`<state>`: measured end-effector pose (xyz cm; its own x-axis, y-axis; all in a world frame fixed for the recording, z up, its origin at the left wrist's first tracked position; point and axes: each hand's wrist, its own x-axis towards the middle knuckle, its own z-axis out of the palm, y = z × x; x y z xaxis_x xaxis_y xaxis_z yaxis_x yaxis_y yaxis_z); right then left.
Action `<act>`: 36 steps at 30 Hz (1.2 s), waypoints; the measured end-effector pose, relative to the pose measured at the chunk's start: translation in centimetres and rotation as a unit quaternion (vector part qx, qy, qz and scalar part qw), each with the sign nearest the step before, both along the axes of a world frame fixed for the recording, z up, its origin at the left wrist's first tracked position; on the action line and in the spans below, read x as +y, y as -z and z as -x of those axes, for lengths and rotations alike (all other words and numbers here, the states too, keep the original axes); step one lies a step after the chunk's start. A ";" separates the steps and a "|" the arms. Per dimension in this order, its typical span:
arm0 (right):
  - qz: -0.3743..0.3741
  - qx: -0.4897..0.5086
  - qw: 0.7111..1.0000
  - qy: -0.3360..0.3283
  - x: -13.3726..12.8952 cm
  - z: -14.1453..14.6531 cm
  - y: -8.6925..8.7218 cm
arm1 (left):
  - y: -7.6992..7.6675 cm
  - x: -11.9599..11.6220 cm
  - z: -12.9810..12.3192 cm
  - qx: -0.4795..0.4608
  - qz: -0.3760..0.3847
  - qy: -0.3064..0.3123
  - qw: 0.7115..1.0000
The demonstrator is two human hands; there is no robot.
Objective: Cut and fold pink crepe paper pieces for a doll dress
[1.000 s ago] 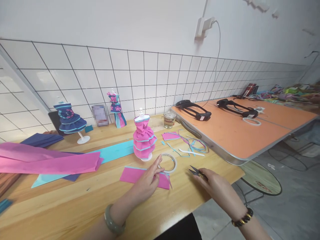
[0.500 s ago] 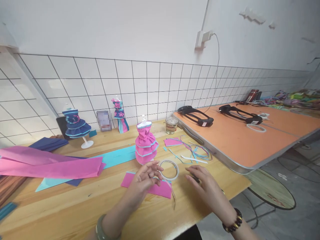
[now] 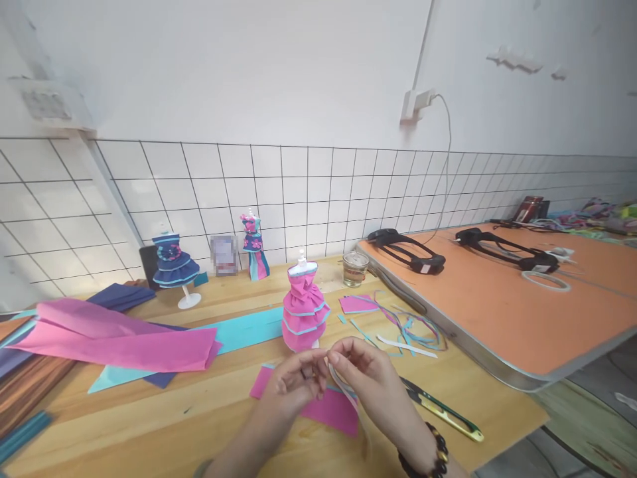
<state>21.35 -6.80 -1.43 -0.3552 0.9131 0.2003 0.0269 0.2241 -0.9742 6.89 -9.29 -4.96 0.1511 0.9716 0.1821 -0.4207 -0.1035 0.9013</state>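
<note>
My left hand (image 3: 296, 385) and my right hand (image 3: 371, 378) meet fingertip to fingertip in front of a small dress form in a tiered pink dress (image 3: 305, 305) with light blue trim. Both are closed in a pinch on a roll of tape (image 3: 342, 384). Only a pale curved edge of the roll shows between them, and the pinched bit is too small to make out. Under the hands lies a folded pink piece (image 3: 331, 411) with a blue edge. Black and yellow thread snips (image 3: 442, 408) rest on the wooden table (image 3: 164, 431) beside my right wrist.
Pink strips (image 3: 134, 342) and a light blue strip (image 3: 249, 330) lie on the left. Two more dressed forms stand behind: a navy dress (image 3: 175, 265) and a multicoloured one (image 3: 255, 245). A glass of liquid (image 3: 355, 269), ribbon scraps (image 3: 411, 325) and an orange table (image 3: 478, 312) with black headsets are right.
My right hand has left the thread snips on the table and come left to meet my left hand at the tape. The view has shifted, so the scene sits lower and further right.
</note>
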 end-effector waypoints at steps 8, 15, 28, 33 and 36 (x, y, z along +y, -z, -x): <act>-0.062 -0.052 0.996 0.038 0.1 -0.7 -0.6 | -0.8 -0.1 1.3 0.224 -0.104 -0.166 0.955; -0.104 -0.077 0.991 0.016 3.1 -1.8 -2.5 | -3.4 2.3 3.6 0.432 -0.205 -0.435 0.763; -0.223 -0.107 0.969 0.006 8.0 -0.2 -3.6 | -4.9 6.3 0.2 0.422 -0.192 -0.470 0.752; -0.243 -0.101 0.964 0.028 8.8 0.7 -3.1 | -4.9 6.4 0.6 0.399 -0.198 -0.462 0.767; -0.272 -0.104 0.956 0.042 9.1 1.2 -2.9 | -4.9 6.3 0.8 0.400 -0.203 -0.454 0.770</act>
<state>20.15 2.30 1.49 -0.3694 0.7211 0.5861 0.2475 0.6843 -0.6859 6.08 -3.02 -0.03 -0.3352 0.6306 0.7000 0.6633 -0.3697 0.6507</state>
